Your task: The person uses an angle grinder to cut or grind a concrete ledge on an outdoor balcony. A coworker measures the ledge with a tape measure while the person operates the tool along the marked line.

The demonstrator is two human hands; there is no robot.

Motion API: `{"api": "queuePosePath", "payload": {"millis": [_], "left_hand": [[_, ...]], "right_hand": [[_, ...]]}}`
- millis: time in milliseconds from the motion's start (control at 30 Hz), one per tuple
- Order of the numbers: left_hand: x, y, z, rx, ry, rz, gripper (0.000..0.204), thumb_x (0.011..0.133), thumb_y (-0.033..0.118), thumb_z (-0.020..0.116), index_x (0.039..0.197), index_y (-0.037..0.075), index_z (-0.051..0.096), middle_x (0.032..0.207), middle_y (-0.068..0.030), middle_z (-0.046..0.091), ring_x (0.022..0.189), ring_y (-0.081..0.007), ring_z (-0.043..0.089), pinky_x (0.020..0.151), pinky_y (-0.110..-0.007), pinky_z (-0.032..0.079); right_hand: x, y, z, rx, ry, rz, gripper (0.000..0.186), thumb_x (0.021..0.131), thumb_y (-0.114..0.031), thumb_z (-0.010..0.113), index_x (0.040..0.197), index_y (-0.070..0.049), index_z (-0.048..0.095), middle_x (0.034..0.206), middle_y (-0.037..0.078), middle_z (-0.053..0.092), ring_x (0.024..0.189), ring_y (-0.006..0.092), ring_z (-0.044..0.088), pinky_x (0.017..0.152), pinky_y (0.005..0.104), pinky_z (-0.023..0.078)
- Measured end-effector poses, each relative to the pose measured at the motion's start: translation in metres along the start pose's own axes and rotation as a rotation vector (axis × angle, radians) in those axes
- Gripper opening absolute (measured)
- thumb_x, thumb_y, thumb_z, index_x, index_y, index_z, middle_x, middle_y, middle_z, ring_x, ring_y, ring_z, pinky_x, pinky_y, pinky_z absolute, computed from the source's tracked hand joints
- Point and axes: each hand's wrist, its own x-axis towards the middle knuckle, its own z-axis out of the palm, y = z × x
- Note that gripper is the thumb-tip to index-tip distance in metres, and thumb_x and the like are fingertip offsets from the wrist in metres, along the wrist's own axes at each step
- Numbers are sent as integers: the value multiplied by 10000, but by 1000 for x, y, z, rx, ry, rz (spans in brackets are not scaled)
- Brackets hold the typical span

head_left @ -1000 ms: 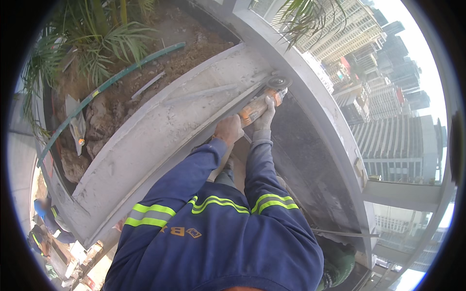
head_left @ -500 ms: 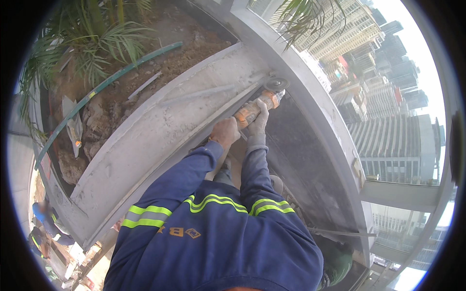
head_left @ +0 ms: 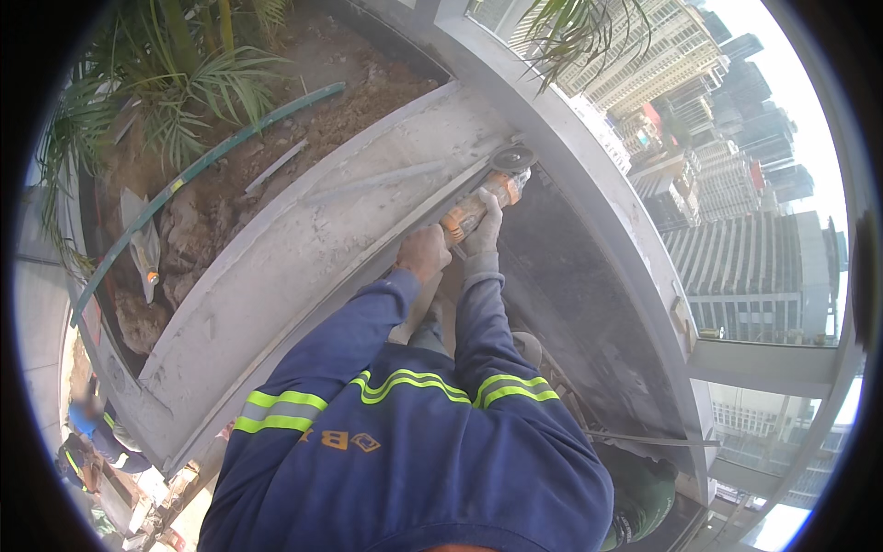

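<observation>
An orange, dust-covered angle grinder [head_left: 465, 219] is held in both hands. My left hand [head_left: 424, 254] is closed round its rear end. My right hand [head_left: 483, 232], in a pale glove, wraps the body further forward, nearer the disc. The round grey cutting disc [head_left: 513, 159] sits at the far end, by the edge of the pale concrete ledge [head_left: 303, 248], close to where it meets the curved grey frame [head_left: 589, 175]. Whether the disc touches the edge I cannot tell.
Left of the ledge lies a soil bed [head_left: 207, 225] with palm fronds [head_left: 175, 138] and a curved green strip [head_left: 221, 143]. A dark sloping panel [head_left: 579, 285] stands to my right. People [head_left: 97, 432] work at lower left; a dark green garment [head_left: 639, 488] shows at lower right.
The grinder and its disc have shifted slightly left, a little away from the curved frame. My right hand has moved with it; both hands keep their hold.
</observation>
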Motion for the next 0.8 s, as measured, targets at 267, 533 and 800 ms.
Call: {"api": "queuePosePath", "payload": {"millis": [267, 533, 800], "left_hand": [[1, 1, 0, -37, 22, 10, 236, 769, 117, 638, 949, -23, 697, 974, -274, 711, 954, -446, 689, 866, -523, 544], [7, -5, -3, 2, -57, 6, 287, 763, 134, 691, 1015, -4, 694, 1021, -252, 716, 998, -414, 697, 873, -490, 563], [7, -1, -2, -50, -6, 17, 267, 742, 114, 670, 971, -18, 701, 984, -280, 708, 976, -434, 691, 868, -503, 557]], "right_hand": [[3, 1, 4, 52, 12, -17, 333, 830, -153, 682, 1108, -3, 578, 942, 115, 641, 792, 264, 682, 723, 400, 601], [10, 8, -3, 71, -20, -42, 339, 835, -155, 685, 1117, 2, 580, 953, 111, 642, 803, 266, 686, 732, 404, 602], [18, 6, -6, 33, 2, -54, 341, 840, -166, 693, 1114, 3, 581, 939, 113, 639, 795, 261, 678, 725, 400, 596]]}}
